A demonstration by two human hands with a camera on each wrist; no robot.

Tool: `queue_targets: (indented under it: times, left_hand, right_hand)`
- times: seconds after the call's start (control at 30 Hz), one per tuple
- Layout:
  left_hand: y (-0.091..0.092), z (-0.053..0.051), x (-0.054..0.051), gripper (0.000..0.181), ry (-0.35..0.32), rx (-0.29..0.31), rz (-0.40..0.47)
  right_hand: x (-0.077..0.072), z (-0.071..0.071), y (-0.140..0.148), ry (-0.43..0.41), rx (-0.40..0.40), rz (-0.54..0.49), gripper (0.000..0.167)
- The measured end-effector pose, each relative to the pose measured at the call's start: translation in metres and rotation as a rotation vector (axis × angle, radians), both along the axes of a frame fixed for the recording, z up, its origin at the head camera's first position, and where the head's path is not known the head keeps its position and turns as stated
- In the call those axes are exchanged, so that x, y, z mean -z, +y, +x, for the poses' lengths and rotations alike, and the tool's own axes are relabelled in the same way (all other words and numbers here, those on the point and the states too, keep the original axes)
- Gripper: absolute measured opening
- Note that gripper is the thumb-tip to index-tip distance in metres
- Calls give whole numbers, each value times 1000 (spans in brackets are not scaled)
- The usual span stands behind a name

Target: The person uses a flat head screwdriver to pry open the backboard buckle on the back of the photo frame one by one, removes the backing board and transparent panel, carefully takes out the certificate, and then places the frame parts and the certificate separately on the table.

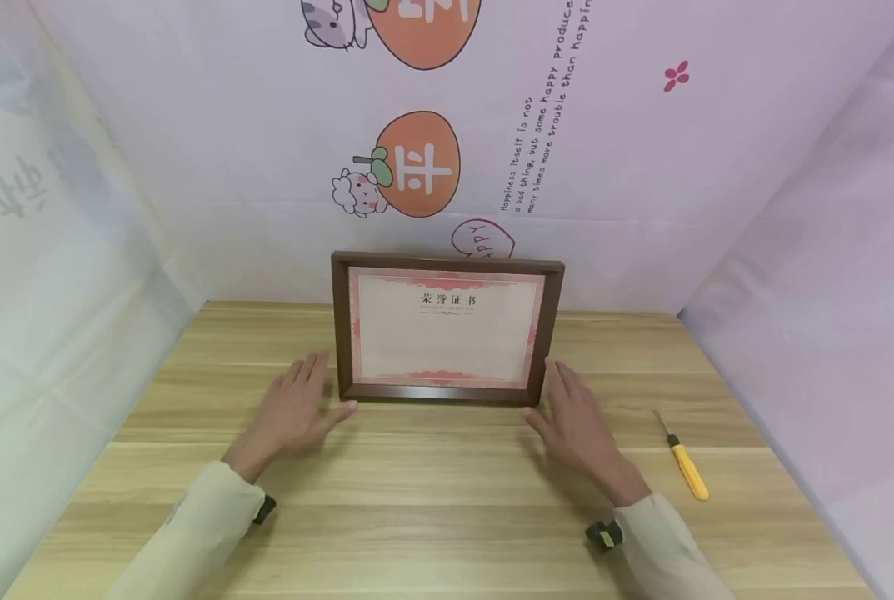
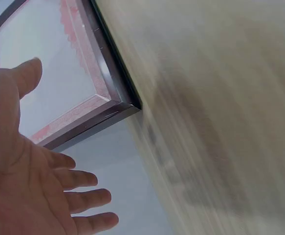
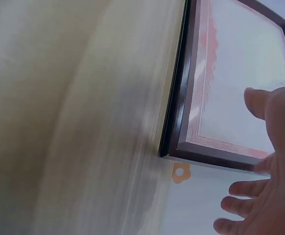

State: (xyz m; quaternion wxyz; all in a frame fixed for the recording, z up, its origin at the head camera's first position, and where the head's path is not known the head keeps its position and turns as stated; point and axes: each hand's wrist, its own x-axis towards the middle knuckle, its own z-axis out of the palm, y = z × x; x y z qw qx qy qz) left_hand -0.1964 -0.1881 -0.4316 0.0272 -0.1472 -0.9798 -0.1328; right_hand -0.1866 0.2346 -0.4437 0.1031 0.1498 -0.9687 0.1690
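Observation:
A brown picture frame (image 1: 439, 393) holding a white certificate (image 1: 447, 337) with a pink border stands upright near the table's back edge. My left hand (image 1: 295, 412) is beside its lower left corner, fingers straight and thumb apart; in the left wrist view the hand (image 2: 30, 181) holds nothing. At the lower right corner is my right hand (image 1: 577, 421), fingers extended and very near the side of the frame; whether they touch it I cannot tell. The right wrist view shows that hand (image 3: 274, 166) with its palm facing the frame (image 3: 176, 112).
A screwdriver (image 1: 690, 472) with a yellow handle lies on the wooden table (image 1: 417, 517), right of my right hand. Behind the frame hangs a white printed sheet (image 1: 604, 167), and pale cloth walls (image 1: 821, 250) stand at both sides.

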Motion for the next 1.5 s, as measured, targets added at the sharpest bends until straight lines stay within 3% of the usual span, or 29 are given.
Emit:
queue_targets:
  times: [0.13, 0.27, 0.7, 0.87, 1.03, 1.27, 1.5]
  left_hand:
    - [3, -12, -4, 94, -13, -5, 87]
    - [6, -21, -7, 94, -32, -31, 126]
    - [7, -33, -11, 87, -89, -69, 150]
    - [11, -43, -16, 76, -81, -40, 231]
    - [15, -50, -22, 64, -92, -51, 307]
    - [18, -58, -27, 59, -108, -82, 297]
    - [19, -66, -33, 38, -48, -77, 269]
  right_hand:
    - [-3, -7, 0, -39, 7, -91, 85]
    - [-4, -13, 0, -80, 20, -120, 88]
    - [-12, -30, -5, -110, 34, -164, 87]
    - [-16, -41, -5, -117, 54, -209, 83]
    - [-19, -52, -6, -135, 74, -263, 75]
    - [-23, -65, -6, -144, 76, -328, 65]
    - [-28, -73, -2, -163, 63, -368, 45]
